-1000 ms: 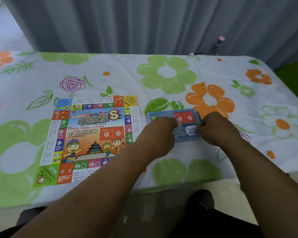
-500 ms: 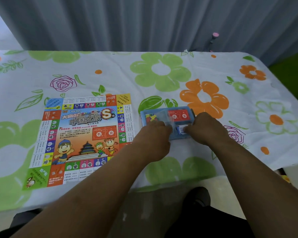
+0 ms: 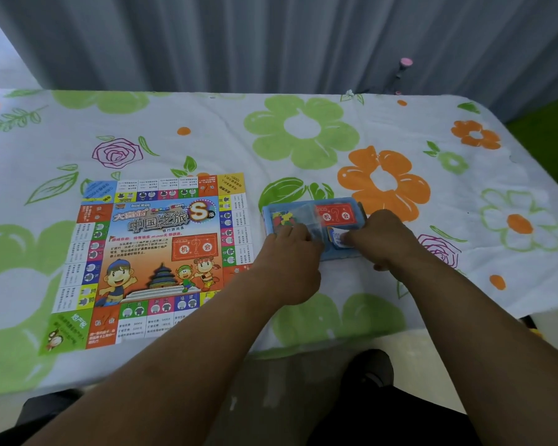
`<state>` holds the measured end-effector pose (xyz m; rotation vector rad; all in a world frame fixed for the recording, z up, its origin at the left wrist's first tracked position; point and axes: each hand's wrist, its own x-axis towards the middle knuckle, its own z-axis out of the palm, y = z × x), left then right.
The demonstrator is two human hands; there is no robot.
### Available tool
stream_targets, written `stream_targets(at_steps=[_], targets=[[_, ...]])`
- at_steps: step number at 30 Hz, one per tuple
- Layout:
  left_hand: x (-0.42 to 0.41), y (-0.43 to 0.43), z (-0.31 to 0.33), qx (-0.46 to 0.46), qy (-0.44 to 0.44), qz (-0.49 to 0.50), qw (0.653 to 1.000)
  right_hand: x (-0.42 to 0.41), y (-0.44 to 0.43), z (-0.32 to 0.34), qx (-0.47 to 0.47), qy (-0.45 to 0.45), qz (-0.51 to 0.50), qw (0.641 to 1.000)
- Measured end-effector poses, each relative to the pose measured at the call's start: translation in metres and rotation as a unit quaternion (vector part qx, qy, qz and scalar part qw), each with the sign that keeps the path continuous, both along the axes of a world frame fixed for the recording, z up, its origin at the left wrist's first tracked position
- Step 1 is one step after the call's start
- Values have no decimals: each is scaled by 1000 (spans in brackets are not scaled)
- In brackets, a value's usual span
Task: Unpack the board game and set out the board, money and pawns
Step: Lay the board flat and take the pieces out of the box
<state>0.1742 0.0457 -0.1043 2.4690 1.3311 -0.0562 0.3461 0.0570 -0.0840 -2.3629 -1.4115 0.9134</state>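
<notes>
The colourful game board [image 3: 152,255] lies unfolded and flat on the left of the table. To its right sits a blue plastic tray [image 3: 355,204] holding red cards [image 3: 335,214] at the back and small coloured pieces [image 3: 282,217] at its left end. My left hand [image 3: 287,255] pinches a clear plastic wrap [image 3: 305,217] over the tray's left half. My right hand [image 3: 384,239] pinches a small blue-and-white card pack [image 3: 335,236] at the tray's front. Both hands cover the tray's near edge.
A floral cloth [image 3: 303,140] covers the table, whose right edge [image 3: 535,175] drops away. Grey curtains [image 3: 271,40] hang behind. A thin stand with a pink top [image 3: 404,64] rises at the far edge. My legs show below the table's front edge.
The clear wrap has come up off the tray's left half under my left hand. My right hand's fingers have moved onto the small card pack. The camera shifted slightly.
</notes>
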Motion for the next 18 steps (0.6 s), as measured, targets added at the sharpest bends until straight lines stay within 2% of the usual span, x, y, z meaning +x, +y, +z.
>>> stream_targets(at_steps=[3, 5, 7, 10, 18], targets=[[2, 8, 0, -58, -106, 66, 990, 0, 1, -1, 4, 23, -4, 1000], [3, 12, 1, -106, -194, 120, 968, 0, 2, -1, 9, 38, -2, 999], [4, 15, 2, -143, -239, 154, 948, -2, 2, 1, 14, 57, 0, 998], [7, 15, 6, -165, -239, 177, 940, -7, 2, 4, 21, 78, 0, 997], [17, 15, 7, -131, -219, 248, 934, -12, -2, 11, 16, 90, 13, 996]])
